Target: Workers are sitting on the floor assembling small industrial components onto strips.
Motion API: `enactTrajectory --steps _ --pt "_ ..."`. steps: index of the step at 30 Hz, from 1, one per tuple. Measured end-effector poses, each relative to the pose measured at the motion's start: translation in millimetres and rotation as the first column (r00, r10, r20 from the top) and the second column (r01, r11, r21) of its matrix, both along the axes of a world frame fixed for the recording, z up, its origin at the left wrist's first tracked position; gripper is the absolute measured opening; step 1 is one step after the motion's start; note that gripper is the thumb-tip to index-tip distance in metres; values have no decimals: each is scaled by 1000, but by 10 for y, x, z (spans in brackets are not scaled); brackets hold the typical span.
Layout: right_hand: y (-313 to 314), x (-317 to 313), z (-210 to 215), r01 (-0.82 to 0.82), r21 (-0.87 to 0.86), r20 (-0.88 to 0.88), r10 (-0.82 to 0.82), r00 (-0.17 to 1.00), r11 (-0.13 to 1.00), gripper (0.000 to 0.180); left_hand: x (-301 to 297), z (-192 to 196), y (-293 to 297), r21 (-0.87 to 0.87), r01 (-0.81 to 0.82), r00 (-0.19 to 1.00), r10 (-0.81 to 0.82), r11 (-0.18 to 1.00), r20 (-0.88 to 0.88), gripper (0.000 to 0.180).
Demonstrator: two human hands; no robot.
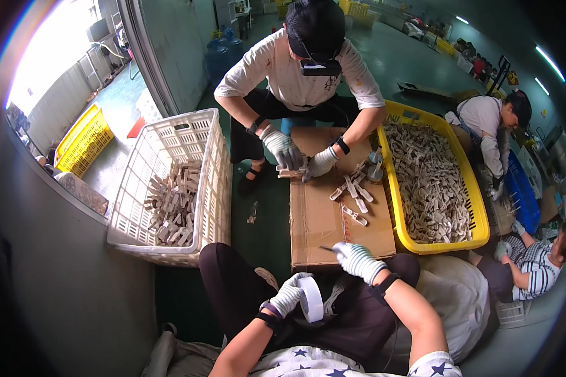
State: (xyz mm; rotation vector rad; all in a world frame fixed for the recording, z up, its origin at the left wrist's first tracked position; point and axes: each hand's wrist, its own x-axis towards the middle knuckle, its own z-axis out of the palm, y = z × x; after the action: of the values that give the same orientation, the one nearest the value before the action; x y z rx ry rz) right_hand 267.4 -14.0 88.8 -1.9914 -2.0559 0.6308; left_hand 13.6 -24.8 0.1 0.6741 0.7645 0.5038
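Observation:
In my gloved left hand (287, 296), closed over my lap, is a roll of white tape (316, 301) standing on edge. My gloved right hand (360, 261) is above the near edge of a brown cardboard box (321, 242). Its fingers pinch a thin dark tool (326, 248) pointing left; too little shows to tell its kind. Several pale clothespins (355, 215) lie loose on the box beyond that hand. Across the box a co-worker's gloved hands (302, 157) hold a small bundle of clothespins (290, 171).
To the left stands a white plastic crate (217, 188) with bundled clothespins (176, 201). At the right, a yellow crate (482, 234) holds a heap of loose clothespins (427, 182). Small clear containers (375, 166) sit on the box. Two more people (484, 119) work farther right, near a blue crate (526, 195).

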Motion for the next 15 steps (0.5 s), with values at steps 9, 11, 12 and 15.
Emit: enactTrajectory --steps 9,11,12,15 --pt "111 -620 128 -330 -88 336 340 878 940 23 -25 -201 -42 25 9 997 -11 1000 81 45" --pt "134 -657 147 -337 -124 350 359 865 933 25 -39 -231 -56 33 11 996 -14 999 84 45" --pt "139 -680 160 -341 -158 364 376 852 927 27 -50 -253 -62 43 14 996 -18 999 87 45" --pt "148 -735 214 -355 -231 399 421 815 906 34 -53 -276 -48 41 3 996 -7 999 84 45"
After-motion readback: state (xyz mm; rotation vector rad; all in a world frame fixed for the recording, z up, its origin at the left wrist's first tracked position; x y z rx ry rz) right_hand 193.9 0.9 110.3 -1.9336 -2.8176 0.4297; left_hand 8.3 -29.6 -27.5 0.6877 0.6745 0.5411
